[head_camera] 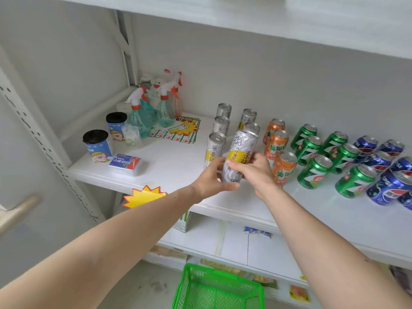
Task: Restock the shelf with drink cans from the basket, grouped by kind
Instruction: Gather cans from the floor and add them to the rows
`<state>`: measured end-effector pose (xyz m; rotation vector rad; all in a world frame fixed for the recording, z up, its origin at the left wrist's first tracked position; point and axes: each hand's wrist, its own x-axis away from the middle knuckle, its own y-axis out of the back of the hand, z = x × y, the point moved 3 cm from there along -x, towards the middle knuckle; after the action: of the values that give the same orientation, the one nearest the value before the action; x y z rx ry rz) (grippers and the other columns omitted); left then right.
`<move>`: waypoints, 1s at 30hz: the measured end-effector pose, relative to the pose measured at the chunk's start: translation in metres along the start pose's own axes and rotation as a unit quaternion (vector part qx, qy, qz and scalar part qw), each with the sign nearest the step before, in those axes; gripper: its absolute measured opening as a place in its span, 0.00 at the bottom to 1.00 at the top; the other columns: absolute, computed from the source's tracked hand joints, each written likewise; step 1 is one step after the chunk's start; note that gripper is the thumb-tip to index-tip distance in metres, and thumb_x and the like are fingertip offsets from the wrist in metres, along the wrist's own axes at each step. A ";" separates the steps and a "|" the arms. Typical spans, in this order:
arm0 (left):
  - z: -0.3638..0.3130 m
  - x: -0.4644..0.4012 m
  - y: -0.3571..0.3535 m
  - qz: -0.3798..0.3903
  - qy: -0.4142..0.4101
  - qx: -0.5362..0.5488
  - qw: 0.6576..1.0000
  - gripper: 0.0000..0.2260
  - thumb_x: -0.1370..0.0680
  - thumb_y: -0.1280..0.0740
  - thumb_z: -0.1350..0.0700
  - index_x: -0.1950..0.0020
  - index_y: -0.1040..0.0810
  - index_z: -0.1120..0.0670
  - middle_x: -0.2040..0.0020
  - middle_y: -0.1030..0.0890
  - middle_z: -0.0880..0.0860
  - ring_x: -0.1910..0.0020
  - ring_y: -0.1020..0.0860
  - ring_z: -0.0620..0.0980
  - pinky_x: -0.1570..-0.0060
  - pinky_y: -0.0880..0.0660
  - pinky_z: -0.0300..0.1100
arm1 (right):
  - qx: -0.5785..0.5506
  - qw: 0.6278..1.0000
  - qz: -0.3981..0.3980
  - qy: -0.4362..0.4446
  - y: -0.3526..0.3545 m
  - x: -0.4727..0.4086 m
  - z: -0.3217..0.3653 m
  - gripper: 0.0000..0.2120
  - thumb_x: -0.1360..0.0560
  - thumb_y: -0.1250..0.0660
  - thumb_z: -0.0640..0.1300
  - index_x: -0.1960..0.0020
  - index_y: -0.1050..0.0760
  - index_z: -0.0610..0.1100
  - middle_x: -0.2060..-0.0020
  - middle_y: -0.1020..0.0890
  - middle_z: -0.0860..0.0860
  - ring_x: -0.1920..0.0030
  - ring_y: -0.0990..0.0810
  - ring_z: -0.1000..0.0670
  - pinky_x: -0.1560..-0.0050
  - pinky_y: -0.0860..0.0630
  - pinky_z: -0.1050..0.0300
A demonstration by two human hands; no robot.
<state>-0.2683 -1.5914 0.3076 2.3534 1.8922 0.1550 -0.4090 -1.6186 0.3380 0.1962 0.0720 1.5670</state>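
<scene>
Both hands grip one tall silver-and-yellow tea can (239, 150), tilted a little, just above the white shelf (174, 161). My left hand (214, 177) wraps its lower left side and my right hand (256, 168) covers its right side. Several matching silver cans (220, 126) stand in two rows behind and left of it. To the right stand three orange soda cans (277, 143), then several green cans (312, 148), then several blue cola cans (385, 184). A green wire basket (189, 284) sits on the floor below; no cans show in its visible part.
At the shelf's left stand spray bottles (163, 105), two blue tubs with black lids (97, 144), a small blue packet (126, 162) and a sheet of arrow stickers (178, 130). A yellow starburst tag (143, 196) hangs at the shelf edge. Lower shelves hold snack packets.
</scene>
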 end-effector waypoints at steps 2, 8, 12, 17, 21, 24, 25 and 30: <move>0.005 -0.007 -0.003 -0.011 -0.001 -0.001 1.000 0.30 0.30 0.23 0.59 0.32 0.33 0.53 0.43 0.22 0.53 0.48 0.22 0.49 0.49 0.23 0.38 | 0.012 1.000 0.001 -0.005 0.002 -0.001 -0.003 0.30 0.45 0.18 0.48 0.45 0.22 0.44 0.54 0.14 0.50 0.54 0.14 0.49 0.47 0.18 0.43; 0.021 -0.022 -0.018 0.013 0.002 -0.030 0.999 0.29 0.28 0.25 0.59 0.30 0.33 0.53 0.40 0.22 0.55 0.43 0.23 0.52 0.44 0.22 0.45 | 0.107 0.993 0.039 0.025 0.032 -0.017 0.030 0.18 0.35 0.20 0.48 0.50 0.23 0.52 0.54 0.16 0.55 0.52 0.17 0.53 0.52 0.21 0.56; 0.029 -0.032 -0.038 0.010 0.032 -0.018 0.999 0.29 0.27 0.26 0.58 0.29 0.34 0.53 0.41 0.22 0.55 0.41 0.23 0.53 0.41 0.23 0.48 | 0.259 0.960 0.102 0.022 0.053 -0.033 0.056 0.13 0.33 0.21 0.50 0.55 0.23 0.51 0.55 0.16 0.53 0.51 0.18 0.51 0.50 0.20 0.49; 0.035 -0.047 -0.047 -0.020 0.121 -0.085 0.989 0.36 0.23 0.31 0.55 0.22 0.48 0.58 0.27 0.33 0.57 0.30 0.31 0.55 0.37 0.29 0.45 | 0.368 0.927 0.055 0.040 0.059 -0.058 0.058 0.20 0.32 0.22 0.51 0.45 0.26 0.47 0.49 0.23 0.52 0.47 0.24 0.49 0.50 0.29 0.57; 0.044 -0.047 -0.041 -0.006 0.151 -0.296 0.943 0.33 0.21 0.36 0.49 0.22 0.49 0.58 0.25 0.37 0.59 0.27 0.36 0.56 0.31 0.36 0.44 | 0.409 0.911 0.044 0.039 0.056 -0.081 0.044 0.32 0.33 0.22 0.51 0.35 0.30 0.42 0.39 0.24 0.47 0.39 0.25 0.45 0.50 0.32 0.58; 0.047 -0.045 -0.042 0.022 0.161 -0.352 0.922 0.34 0.20 0.37 0.46 0.22 0.49 0.59 0.24 0.39 0.58 0.26 0.39 0.56 0.29 0.40 0.44 | 0.411 0.910 0.038 0.031 0.051 -0.092 0.033 0.34 0.36 0.20 0.52 0.35 0.29 0.43 0.40 0.22 0.46 0.39 0.23 0.44 0.47 0.28 0.57; 0.048 -0.045 -0.042 0.029 0.163 -0.370 0.914 0.34 0.20 0.38 0.46 0.22 0.50 0.59 0.23 0.40 0.58 0.25 0.39 0.56 0.29 0.41 0.44 | 0.415 0.909 0.035 0.032 0.050 -0.094 0.030 0.35 0.37 0.20 0.52 0.36 0.28 0.43 0.41 0.22 0.46 0.39 0.23 0.44 0.46 0.27 0.56; 0.044 -0.047 -0.040 0.051 0.173 -0.414 0.892 0.31 0.21 0.38 0.45 0.24 0.43 0.59 0.26 0.35 0.60 0.28 0.35 0.58 0.32 0.36 0.47 | 0.419 0.907 0.029 0.024 0.044 -0.097 0.024 0.36 0.42 0.21 0.55 0.38 0.27 0.44 0.44 0.20 0.45 0.44 0.20 0.43 0.48 0.23 0.54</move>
<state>-0.3103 -1.6303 0.2579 1.8717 1.3705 1.1932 -0.4485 -1.7171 0.3618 0.8387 0.7908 1.5151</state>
